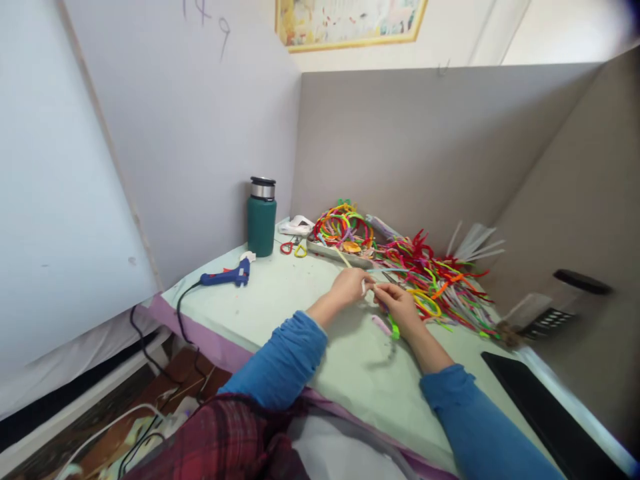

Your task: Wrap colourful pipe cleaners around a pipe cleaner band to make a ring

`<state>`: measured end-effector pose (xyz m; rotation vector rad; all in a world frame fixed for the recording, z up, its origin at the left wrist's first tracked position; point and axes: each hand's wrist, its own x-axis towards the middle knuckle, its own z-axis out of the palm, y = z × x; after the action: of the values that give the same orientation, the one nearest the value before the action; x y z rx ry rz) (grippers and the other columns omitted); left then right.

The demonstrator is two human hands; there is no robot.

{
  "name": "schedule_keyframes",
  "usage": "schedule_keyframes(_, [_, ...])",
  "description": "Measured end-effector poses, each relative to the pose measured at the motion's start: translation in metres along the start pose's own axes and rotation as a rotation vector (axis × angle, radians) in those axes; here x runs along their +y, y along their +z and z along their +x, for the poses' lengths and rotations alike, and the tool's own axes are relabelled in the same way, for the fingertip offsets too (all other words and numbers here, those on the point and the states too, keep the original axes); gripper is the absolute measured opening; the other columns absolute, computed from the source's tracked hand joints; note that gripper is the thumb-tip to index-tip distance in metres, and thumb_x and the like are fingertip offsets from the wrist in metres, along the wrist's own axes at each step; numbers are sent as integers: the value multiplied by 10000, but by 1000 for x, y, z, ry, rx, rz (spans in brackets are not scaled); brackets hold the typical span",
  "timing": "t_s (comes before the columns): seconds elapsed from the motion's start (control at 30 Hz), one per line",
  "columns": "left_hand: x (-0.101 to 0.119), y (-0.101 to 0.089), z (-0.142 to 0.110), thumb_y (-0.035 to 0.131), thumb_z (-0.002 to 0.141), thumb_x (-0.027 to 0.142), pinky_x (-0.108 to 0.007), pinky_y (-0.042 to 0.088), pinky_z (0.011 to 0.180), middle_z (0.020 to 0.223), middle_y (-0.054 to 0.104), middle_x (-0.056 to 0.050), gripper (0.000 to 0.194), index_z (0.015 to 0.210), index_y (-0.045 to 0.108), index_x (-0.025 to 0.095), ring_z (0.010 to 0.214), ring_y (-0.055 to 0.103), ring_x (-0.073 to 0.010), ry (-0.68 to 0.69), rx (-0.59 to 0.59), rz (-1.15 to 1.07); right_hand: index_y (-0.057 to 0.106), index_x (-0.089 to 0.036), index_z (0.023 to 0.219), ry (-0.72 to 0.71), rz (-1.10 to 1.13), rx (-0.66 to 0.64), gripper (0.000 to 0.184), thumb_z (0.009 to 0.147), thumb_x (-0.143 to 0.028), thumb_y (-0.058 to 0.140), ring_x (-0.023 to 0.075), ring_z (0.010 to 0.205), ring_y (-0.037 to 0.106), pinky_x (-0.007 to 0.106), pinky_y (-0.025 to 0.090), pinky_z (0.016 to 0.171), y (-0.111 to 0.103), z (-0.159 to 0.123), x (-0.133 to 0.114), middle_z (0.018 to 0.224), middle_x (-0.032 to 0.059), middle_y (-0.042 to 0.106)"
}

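Note:
Over the middle of the table my left hand (350,287) and my right hand (401,307) meet, fingertips pinched close together. A pale yellow pipe cleaner (343,258) sticks out beyond my left hand, and a bit of white shows at its fingers. Below my right hand's fingers hangs a bright green pipe cleaner piece (395,331) with a pale pink loop (381,325) beside it. The fingers hide where these parts join. Just past both hands lies a heap of coloured pipe cleaners (425,263), with a yellow ring (426,303) near my right hand.
A blue glue gun (226,275) lies at the left, its cord running off the table edge. Behind it stands a green bottle (261,227). A tray (333,253) holds coiled pipe cleaners. A black flat object (545,407) lies at the right. Grey partitions (400,140) enclose the table.

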<state>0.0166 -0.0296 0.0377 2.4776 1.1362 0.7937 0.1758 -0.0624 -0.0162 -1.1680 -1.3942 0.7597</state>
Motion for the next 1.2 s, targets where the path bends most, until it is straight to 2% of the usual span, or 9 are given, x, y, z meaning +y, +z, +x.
schedule_keyframes(0.23, [-14, 10, -3, 502, 837, 266, -283, 490, 795, 854, 723, -85, 292, 980, 727, 147, 802, 645, -182, 41, -52, 20, 626, -151, 773, -4, -93, -58, 402, 703, -546, 653, 114, 477, 430, 257, 332, 478, 1, -1, 2, 581, 7, 573])
schedule_keyframes(0.37, [-29, -16, 3, 588, 768, 210, -266, 475, 847, 1069, 695, -65, 316, 1067, 689, 195, 941, 627, -188, 27, -17, 76, 625, -154, 766, 10, -114, -48, 377, 705, -525, 654, 119, 483, 438, 262, 340, 493, 1, 0, 1, 593, 8, 583])
schedule_keyframes(0.47, [-52, -66, 4, 473, 825, 144, -275, 426, 953, 1181, 637, -57, 339, 1105, 652, 208, 1093, 567, -180, -103, 343, 168, 627, -153, 747, 6, -121, -50, 372, 703, -521, 653, 122, 487, 442, 265, 341, 498, 3, 1, 3, 587, 9, 583])
schedule_keyframes(0.57, [-75, -127, 0, 463, 860, 212, -333, 394, 1000, 1259, 549, -118, 352, 1189, 574, 155, 1171, 505, -220, -283, 759, 247, 630, -155, 730, 14, -123, -59, 368, 694, -520, 655, 120, 480, 439, 263, 336, 490, 6, 1, 5, 578, 7, 578])
schedule_keyframes(0.67, [-92, -182, 1, 567, 813, 254, -405, 321, 1065, 1364, 428, -180, 514, 1293, 449, 112, 1290, 375, -278, -416, 985, 281, 630, -158, 717, 27, -138, -71, 346, 693, -503, 653, 116, 472, 430, 256, 325, 476, 10, 3, 2, 570, 1, 573])
schedule_keyframes(0.8, [-119, -226, 19, 686, 734, 378, -429, 289, 1079, 1359, 430, -213, 761, 1330, 348, 50, 1293, 370, -308, -602, 957, 231, 622, -162, 686, 27, -172, -123, 298, 713, -458, 637, 112, 470, 435, 251, 337, 476, 10, 12, -3, 557, -4, 563])
schedule_keyframes(1.0, [-161, -239, 51, 697, 711, 447, -364, 361, 1041, 1332, 497, -144, 763, 1318, 400, 91, 1237, 462, -261, -616, 832, 194, 641, -158, 705, 54, -193, -218, 299, 704, -457, 656, 117, 483, 461, 247, 359, 467, 3, 24, -9, 579, 16, 585])
schedule_keyframes(1.1, [-158, -243, 54, 688, 713, 430, -360, 373, 1028, 1301, 511, -140, 730, 1300, 410, 97, 1221, 466, -264, -611, 866, 230, 630, -162, 711, 114, -174, -190, 330, 696, -491, 658, 115, 477, 452, 250, 359, 469, 0, 24, -10, 573, 10, 573])
schedule_keyframes(1.2, [-132, -244, 48, 664, 734, 386, -377, 351, 1033, 1283, 502, -135, 737, 1336, 340, 112, 1224, 441, -275, -508, 859, 384, 623, -166, 705, 129, -168, -186, 336, 708, -501, 647, 111, 489, 441, 246, 354, 483, -1, 24, -8, 564, 0, 553])
